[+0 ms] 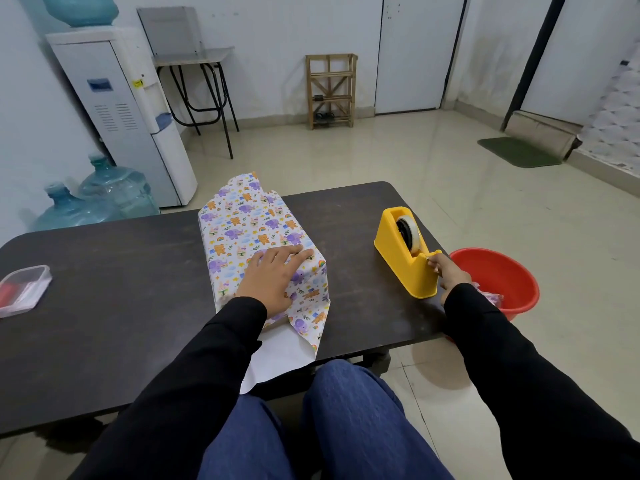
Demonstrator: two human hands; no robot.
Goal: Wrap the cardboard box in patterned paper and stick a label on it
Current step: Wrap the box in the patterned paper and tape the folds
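While the left hand (273,278) lies flat, fingers spread, on the paper-wrapped box (256,244) (mid-table (104,271)), the right hand (446,271) pinches the yellow tape dispenser (405,254) at its near end, right of the box.

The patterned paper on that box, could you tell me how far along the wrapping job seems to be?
Done: the patterned paper already covers the box's top and long sides. In hand: the left hand lies flat on top, pinning the paper, while the right hand pinches at the cutter end of the yellow tape dispenser. Left: the near end flaps hang loose and unfolded, the far end stands open, and no label shows.
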